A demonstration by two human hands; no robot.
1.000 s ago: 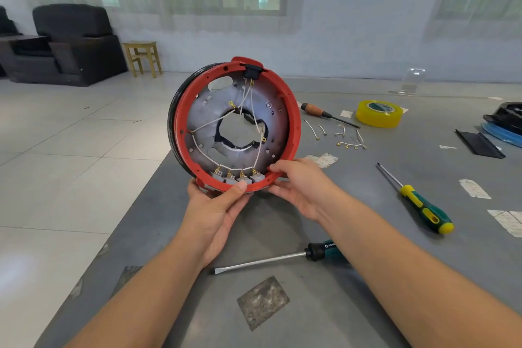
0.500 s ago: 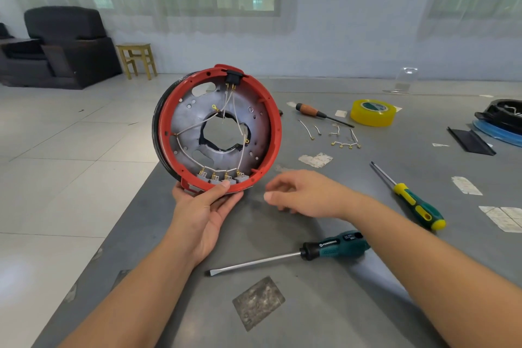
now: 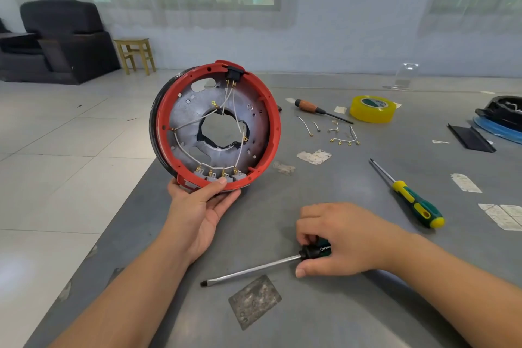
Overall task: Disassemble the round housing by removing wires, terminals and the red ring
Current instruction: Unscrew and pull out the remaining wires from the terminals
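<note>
L hand cups the bottom edge of the round housing, thumb curled up over the red ring at the terminal block, fingers behind; housing stands on edge, bottom at the worktop edge, open face toward the camera. Inside, just above the L grip: a row of 4 gray terminals w/ brass tabs, white wires running up across the metal plate to a black connector at the top of the ring. Big irregular hole in the plate center.

R hand, down and right of the housing, curls over the handle of a flat-blade screwdriver lying on the worktop; fingers & thumb pinch the black/teal handle, shaft points left toward the L forearm. Whether it's lifted off the surface: can't tell.

Just below the R grip: a gray scuffed patch on the worktop. Further right of it: a yellow-green screwdriver. Beyond it, far side: loose wire pieces w/ brass ends, a wood-handled screwdriver, a yellow tape roll. Paper scraps between housing and loose wires. Far right edge: black strip, partly seen black/blue part.
</note>
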